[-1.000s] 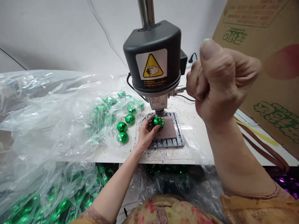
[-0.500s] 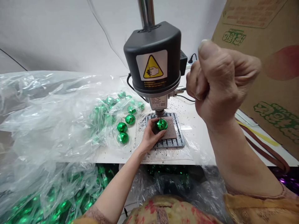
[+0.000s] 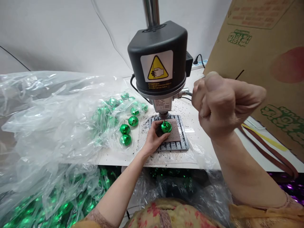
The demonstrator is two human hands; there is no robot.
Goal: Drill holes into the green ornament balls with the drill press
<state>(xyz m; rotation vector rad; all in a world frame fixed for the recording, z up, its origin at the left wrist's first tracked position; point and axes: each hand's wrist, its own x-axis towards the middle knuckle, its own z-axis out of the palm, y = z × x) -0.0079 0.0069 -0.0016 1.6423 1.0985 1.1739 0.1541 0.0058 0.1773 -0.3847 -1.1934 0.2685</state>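
Note:
A black bench drill press [image 3: 158, 60] with a yellow warning label stands in the middle of the table. Under its chuck, my left hand [image 3: 154, 137] grips a shiny green faceted ball [image 3: 166, 127] between thumb and fingers. The ball rests on a brown square board [image 3: 174, 134] lying on the slotted metal base [image 3: 175, 147]. At the ball's top is the drill's tip; how deep it sits I cannot tell. My right hand [image 3: 223, 101] is closed in a fist around the drill's feed lever [image 3: 189, 93], most of which the fist hides.
Several green balls [image 3: 125, 139] lie left of the base, some under clear plastic sheeting [image 3: 59, 117]. More green balls [image 3: 35, 205] fill plastic at lower left. A cardboard box [image 3: 266, 63] stands at right, near brown straps [image 3: 277, 155]. Dark shavings dot the white tabletop [image 3: 201, 142].
My right fist has come down with the lever, and the chuck sits slightly lower over the ball. My left hand keeps its grip on the ball. The view has shifted a little.

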